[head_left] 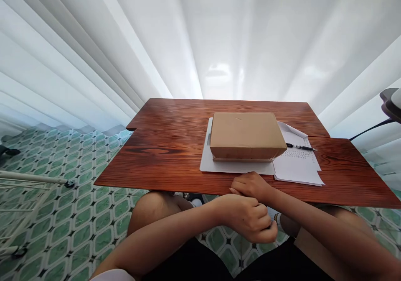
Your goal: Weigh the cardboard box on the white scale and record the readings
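I am resting my right hand [250, 185] on the near edge of the table [163, 155], fingers curled loosely and pinching nothing, while my left hand [247, 218] is hanging below the edge, fingers folded into a loose fist. The cardboard box [246, 135] is sitting just beyond my right hand, on a closed laptop [219, 166], beside papers [297, 164] with a pen [300, 147]. Pulling the box carelessly could, I think, drag the laptop off the edge.

No text can be read. The white sheet [297, 164] just right of the cardboard box [246, 135] carries rows of print, probably a form, too small to read.
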`<state>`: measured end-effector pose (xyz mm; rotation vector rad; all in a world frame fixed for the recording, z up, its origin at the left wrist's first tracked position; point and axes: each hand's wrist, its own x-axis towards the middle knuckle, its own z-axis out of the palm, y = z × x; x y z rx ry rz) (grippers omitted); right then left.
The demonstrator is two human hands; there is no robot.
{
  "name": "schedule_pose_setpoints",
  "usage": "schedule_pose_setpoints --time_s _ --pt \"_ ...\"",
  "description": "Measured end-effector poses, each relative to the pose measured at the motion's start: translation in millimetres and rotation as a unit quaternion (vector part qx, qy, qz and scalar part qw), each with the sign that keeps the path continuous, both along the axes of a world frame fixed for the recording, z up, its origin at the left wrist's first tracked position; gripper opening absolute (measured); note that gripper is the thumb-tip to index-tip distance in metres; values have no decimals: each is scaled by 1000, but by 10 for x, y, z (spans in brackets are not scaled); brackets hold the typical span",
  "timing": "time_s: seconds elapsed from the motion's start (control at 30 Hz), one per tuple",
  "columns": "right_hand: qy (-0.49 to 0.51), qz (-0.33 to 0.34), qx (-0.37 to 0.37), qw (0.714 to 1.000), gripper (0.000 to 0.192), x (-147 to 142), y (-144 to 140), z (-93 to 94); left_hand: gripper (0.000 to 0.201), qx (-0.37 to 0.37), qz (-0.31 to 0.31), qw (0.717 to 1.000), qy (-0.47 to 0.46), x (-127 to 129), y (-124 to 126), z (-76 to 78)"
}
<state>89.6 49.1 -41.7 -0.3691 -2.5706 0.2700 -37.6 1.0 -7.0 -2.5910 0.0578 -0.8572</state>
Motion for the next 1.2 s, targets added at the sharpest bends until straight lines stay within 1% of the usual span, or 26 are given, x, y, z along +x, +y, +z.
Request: schedule_pose_setpoints --time_s 0.1,0.17,0.23,0.3,0.37,0.43,0.47,0.53,0.6,0.7,0.77,0.8,0.87,0.93,1.07,1.2 --pt "20 -60 24 998 48 6 -1 173 21 27 -7 999 -23 -71 50 119" --pt "52 -96 31 993 45 22 -5 354 21 51 -10 998 -38 -128 71 227" --pt "84 -126 20 988 42 45 -10 571 22 70 -1 996 -58 -195 86 358" --pt "103 -148 -3 984 38 76 -10 796 19 74 30 994 -81 -275 109 505" --pt "112 -175 -9 978 35 118 1 999 15 62 81 989 -111 -369 157 649" --pt "125 -227 2 966 35 172 30 1156 16 24 138 978 -157 -470 233 770" --pt "133 -258 9 957 36 204 50 1214 21 -6 166 969 -185 -518 280 816" --pt "154 -320 24 935 34 277 102 1291 33 -65 209 943 -251 -605 379 874" --pt "171 -370 36 913 27 355 164 1333 38 -112 246 908 -320 -674 468 883" --pt "171 -434 48 883 19 467 259 1374 37 -203 286 842 -411 -750 564 824" --pt "151 -463 46 872 17 532 314 1401 38 -268 298 793 -458 -797 611 765" --pt "139 -473 41 869 19 563 339 1413 38 -299 302 772 -472 -823 634 739" --pt "111 -486 22 867 28 619 382 1421 40 -358 314 740 -474 -879 685 701" --pt "81 -494 -8 865 38 667 418 1402 43 -415 326 718 -454 -938 741 674" --pt "26 -503 -79 860 54 722 488 1296 50 -514 331 670 -422 -1020 847 604" --pt "-39 -504 -132 853 68 741 565 1184 60 -617 322 603 -391 -1021 895 497"
